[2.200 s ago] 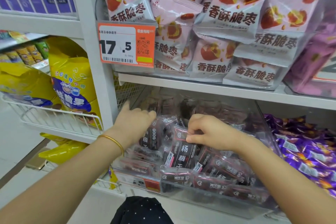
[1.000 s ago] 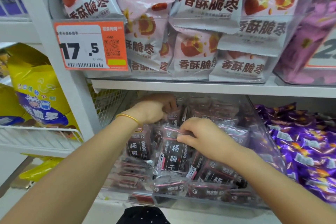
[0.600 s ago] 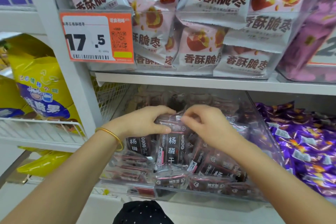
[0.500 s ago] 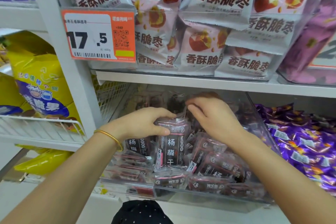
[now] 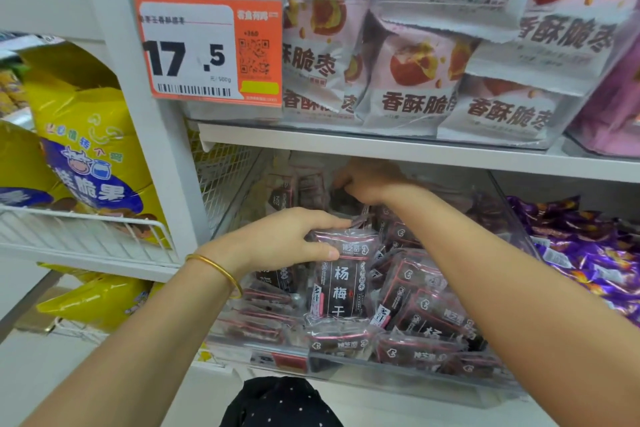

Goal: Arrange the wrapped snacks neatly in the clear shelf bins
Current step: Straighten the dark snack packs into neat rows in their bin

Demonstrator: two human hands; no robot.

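Dark snack packs (image 5: 341,282) — pink trim

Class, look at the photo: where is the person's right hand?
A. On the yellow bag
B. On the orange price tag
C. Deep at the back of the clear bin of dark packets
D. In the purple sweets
C: the right hand reaches far back inside the clear bin, under the shelf, while the left hand steadies an upright dark packet nearer the front.
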